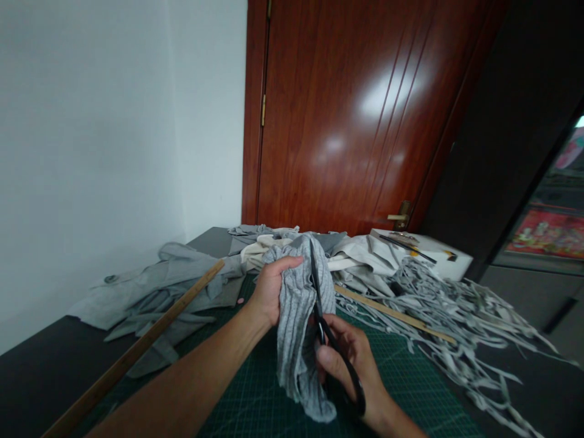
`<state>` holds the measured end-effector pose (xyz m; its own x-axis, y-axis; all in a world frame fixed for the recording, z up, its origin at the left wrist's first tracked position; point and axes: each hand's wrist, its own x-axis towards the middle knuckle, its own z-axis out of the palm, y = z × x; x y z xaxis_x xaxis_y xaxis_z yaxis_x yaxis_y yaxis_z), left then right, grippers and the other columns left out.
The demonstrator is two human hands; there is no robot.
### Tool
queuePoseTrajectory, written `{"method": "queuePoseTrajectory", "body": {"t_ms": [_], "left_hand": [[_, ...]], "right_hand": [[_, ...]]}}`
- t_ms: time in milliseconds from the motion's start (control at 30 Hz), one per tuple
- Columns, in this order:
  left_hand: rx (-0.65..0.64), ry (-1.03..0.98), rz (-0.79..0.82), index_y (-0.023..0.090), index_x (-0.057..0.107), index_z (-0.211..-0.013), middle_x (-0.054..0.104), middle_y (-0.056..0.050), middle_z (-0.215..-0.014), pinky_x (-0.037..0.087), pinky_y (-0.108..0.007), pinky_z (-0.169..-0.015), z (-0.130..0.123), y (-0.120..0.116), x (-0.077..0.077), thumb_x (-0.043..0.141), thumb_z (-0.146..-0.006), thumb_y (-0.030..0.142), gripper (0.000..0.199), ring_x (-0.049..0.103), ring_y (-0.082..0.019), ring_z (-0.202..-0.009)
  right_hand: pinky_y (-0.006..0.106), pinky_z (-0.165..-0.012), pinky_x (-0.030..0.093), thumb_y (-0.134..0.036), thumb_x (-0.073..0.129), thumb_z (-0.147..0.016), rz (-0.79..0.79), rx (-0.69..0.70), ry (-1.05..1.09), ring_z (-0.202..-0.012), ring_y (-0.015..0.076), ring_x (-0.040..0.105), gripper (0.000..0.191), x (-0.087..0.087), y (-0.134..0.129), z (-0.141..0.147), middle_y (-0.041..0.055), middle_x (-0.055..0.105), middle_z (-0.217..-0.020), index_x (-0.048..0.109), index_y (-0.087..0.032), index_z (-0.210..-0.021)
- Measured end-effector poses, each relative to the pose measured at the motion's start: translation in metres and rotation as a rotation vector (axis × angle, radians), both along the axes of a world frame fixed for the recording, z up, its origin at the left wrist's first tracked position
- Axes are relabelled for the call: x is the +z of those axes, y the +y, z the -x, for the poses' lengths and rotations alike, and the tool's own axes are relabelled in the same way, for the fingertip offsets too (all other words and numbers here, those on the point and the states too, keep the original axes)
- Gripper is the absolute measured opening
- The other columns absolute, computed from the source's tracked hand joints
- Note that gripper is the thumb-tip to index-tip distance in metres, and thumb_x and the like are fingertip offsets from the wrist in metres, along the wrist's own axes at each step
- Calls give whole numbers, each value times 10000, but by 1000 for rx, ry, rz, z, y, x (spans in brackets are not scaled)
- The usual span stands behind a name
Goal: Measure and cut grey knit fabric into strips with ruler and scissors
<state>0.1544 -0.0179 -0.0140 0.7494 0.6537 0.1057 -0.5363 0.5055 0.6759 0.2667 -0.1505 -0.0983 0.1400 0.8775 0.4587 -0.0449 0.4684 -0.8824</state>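
Observation:
A piece of grey ribbed fabric [294, 322] hangs in folds over the cutting mat [246, 389]. My left hand [271, 289] grips it near the top, the thumb lying across the cloth and the other fingers hidden behind it. Black-handled scissors [318, 292] are in my right hand [349, 359], with thumb and fingers around the handles. Their blades point up and away from me, lying against the fabric's right part. Whether the blades are cutting through the cloth I cannot tell.
A long wooden ruler [150, 340] lies at left beside grey cloth pieces [182, 274]. Another wooden ruler [392, 313] lies at right, near a heap of thin fabric strips [447, 316]. A white box [447, 258] stands behind, before a brown door [337, 121].

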Motion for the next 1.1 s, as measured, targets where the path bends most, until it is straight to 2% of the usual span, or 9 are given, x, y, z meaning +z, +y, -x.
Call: {"method": "queuePoseTrajectory", "body": {"t_ms": [133,333,500,700,867,1100], "left_hand": [[37,23,102,56,750,-1047,806,-130,-772,646,-434,-719,0,-6,5,689,-805,192,284,787,-318,-681],[131,-15,196,73,735,-1029,808,-104,-782,650,-419,-774,-2,-15,13,647,-875,172,203,794,-294,-693],[212,-65,220,97,731,-999,817,-82,-825,649,-400,-799,-5,-18,13,686,-840,117,166,800,-280,-723],[261,-91,225,97,743,-983,819,-74,-841,646,-399,-818,-9,-21,11,725,-775,61,211,804,-285,-762],[271,-79,235,84,741,-914,802,-77,-760,648,-409,-819,-10,-23,11,688,-803,65,125,802,-296,-752],[279,-82,243,98,737,-910,798,-63,-752,649,-402,-814,-9,-25,12,670,-813,66,122,800,-283,-732]], "right_hand": [[212,-494,440,-623,834,-803,11,9,-32,-524,119,521,554,-1,0,0,-19,601,-674,700,-170,-1094],[220,-504,452,-663,813,-800,62,51,-50,-536,132,537,611,-1,-1,1,-8,608,-664,687,-160,-1125],[227,-480,446,-680,813,-785,73,43,-32,-500,128,517,661,-3,0,4,-14,599,-652,672,-152,-1156],[207,-465,426,-696,774,-817,51,35,-57,-483,106,486,575,0,-1,6,-27,574,-617,677,-159,-998],[188,-457,403,-673,761,-848,61,24,-52,-478,88,460,521,3,-2,10,-38,561,-610,657,-168,-921],[177,-427,388,-656,748,-870,89,-5,-45,-447,79,451,530,1,-2,12,-47,546,-595,663,-144,-982]]}}
